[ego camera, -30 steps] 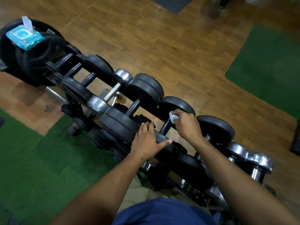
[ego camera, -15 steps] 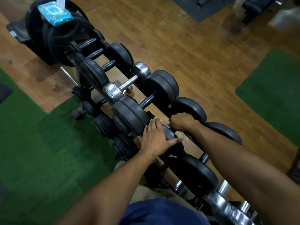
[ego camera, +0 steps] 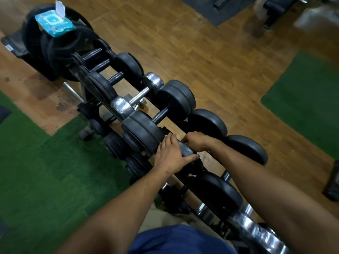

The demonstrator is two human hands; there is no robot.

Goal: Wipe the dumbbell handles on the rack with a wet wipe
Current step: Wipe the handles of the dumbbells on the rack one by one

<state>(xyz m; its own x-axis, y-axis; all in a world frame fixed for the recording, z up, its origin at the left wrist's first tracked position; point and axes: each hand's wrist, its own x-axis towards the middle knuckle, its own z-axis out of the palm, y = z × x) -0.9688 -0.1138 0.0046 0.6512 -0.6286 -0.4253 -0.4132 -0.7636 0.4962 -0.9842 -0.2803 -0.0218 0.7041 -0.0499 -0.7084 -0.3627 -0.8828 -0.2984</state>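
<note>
The rack (ego camera: 236, 219) is a long frame that runs from the near right corner up to the far left. The dumbbells lie across it, side by side, so each handle points from near left to far right.

Near the rack's middle, the left hand (ego camera: 171, 155) lies flat on the near black weight (ego camera: 187, 152) of one dumbbell. Its fingers are straight and close together, and the thumb sticks out to the right. Just past it, the right hand (ego camera: 195, 141) is curled round that dumbbell's handle, between the near weight and the far weight (ego camera: 208, 121). The hand hides the handle. I cannot tell if a wipe is in that hand, because the fingers cover it.

On the rack's near end sit shiny silver dumbbells (ego camera: 256, 233), close to the person's body. The right arm crosses over a black dumbbell (ego camera: 218, 192) there.

Farther up the rack from the hands is a fat black dumbbell (ego camera: 145, 131), then a small silver dumbbell (ego camera: 139, 97) with a bare metal handle, then more black ones. Smaller dumbbells sit on a lower row of the rack, on its left side.

At the rack's far end stand big black plates (ego camera: 60, 52). A blue wipe pack (ego camera: 55, 24) lies on top of them. Its white lid flap stands open.

Green mats (ego camera: 36, 171) lie on the wood floor (ego camera: 201, 52) left and right of the rack.
</note>
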